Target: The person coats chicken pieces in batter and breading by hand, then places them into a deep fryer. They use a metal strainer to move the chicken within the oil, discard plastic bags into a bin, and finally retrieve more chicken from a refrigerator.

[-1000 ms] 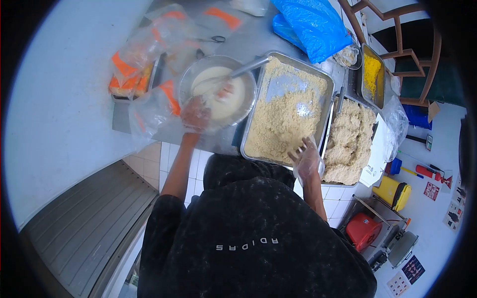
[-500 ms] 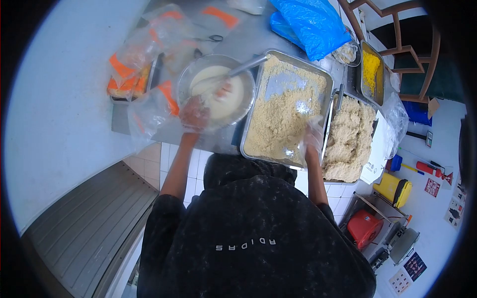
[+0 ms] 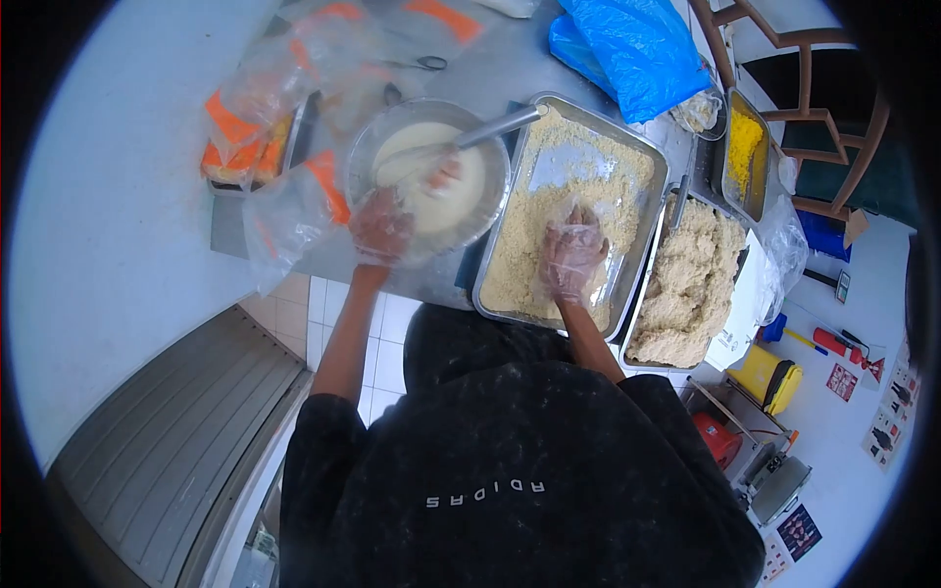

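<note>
The right hand (image 3: 571, 255), in a thin clear glove, lies palm down in the breadcrumbs (image 3: 598, 181) of a metal tray (image 3: 501, 211). Its fingers are spread apart and pressed flat into the crumbs, closed on nothing. The left hand (image 3: 380, 227), also gloved, sits at the near rim of a steel bowl (image 3: 365, 147) just left of the tray. Whether it grips the rim cannot be told. The bowl holds pale batter (image 3: 417, 157) with a pinkish piece (image 3: 443, 177) in it, and a utensil handle (image 3: 498, 124) slants across its far right edge. To the right stands a second tray (image 3: 639, 323) heaped with crumbed pieces, and beyond it a pan of yellow crumbs (image 3: 742, 147). Far off lie a blue bag (image 3: 637, 49) and, far left, clear bags with orange marks (image 3: 284, 108).
</note>
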A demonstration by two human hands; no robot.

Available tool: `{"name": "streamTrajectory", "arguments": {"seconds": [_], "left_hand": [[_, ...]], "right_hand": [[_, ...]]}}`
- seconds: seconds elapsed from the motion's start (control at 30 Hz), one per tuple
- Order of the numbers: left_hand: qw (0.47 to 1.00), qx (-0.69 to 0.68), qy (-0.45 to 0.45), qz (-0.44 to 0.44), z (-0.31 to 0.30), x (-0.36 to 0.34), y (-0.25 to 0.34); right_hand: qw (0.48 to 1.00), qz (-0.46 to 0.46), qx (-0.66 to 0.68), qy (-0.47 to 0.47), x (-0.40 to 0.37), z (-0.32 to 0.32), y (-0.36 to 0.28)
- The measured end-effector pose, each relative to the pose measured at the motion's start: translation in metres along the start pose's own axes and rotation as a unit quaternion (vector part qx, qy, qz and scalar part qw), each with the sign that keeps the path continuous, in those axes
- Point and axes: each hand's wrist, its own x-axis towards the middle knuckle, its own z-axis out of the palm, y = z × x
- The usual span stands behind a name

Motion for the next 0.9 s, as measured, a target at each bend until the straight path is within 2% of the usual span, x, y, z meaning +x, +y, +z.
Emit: {"name": "streamTrajectory", "arguments": {"seconds": [0.13, 0.23, 0.27, 0.3, 0.37, 0.43, 0.5, 0.53, 0.63, 0.73, 0.83, 0.9], "left_hand": [[1.000, -0.011, 0.001, -0.017, -0.003, 0.002, 0.006], [0.997, -0.012, 0.054, 0.050, -0.002, -0.001, 0.001], [0.998, -0.011, 0.053, 0.045, 0.000, 0.000, -0.001], [0.998, -0.009, 0.051, 0.039, 0.001, 0.001, -0.001], [0.999, -0.002, 0.028, 0.024, -0.004, -0.004, 0.002], [1.000, 0.006, 0.000, 0.016, -0.006, 0.002, 0.005], [0.998, -0.003, 0.031, 0.062, -0.001, -0.005, 0.000], [0.995, -0.006, 0.054, 0.086, 0.001, 0.001, -0.003], [0.998, 0.023, 0.005, 0.065, -0.006, -0.001, 0.002], [1.000, -0.011, -0.018, -0.015, -0.002, 0.002, 0.003], [0.998, 0.020, 0.003, 0.060, 0.001, -0.006, -0.005], [0.999, -0.008, 0.012, 0.041, 0.003, -0.001, -0.003]], "right_hand": [[1.000, -0.009, -0.016, -0.022, -0.004, -0.001, 0.000], [0.999, 0.012, -0.026, -0.032, -0.004, 0.021, 0.014], [0.999, 0.017, -0.028, -0.032, 0.004, 0.036, 0.022], [0.987, -0.001, -0.158, 0.007, 0.017, 0.038, 0.023], [0.911, -0.025, -0.404, 0.076, 0.033, 0.031, 0.021], [0.981, -0.043, -0.189, 0.026, 0.058, 0.033, 0.000], [0.999, -0.035, -0.012, -0.015, 0.060, 0.004, -0.030], [0.999, -0.033, -0.005, -0.012, 0.065, 0.003, -0.038], [0.998, -0.034, 0.008, -0.043, 0.051, -0.002, -0.042], [0.998, -0.045, 0.034, -0.040, 0.066, -0.002, -0.047], [0.997, -0.048, 0.054, -0.025, 0.059, -0.004, -0.047], [0.998, -0.049, 0.046, -0.010, 0.065, -0.008, -0.049]]}}
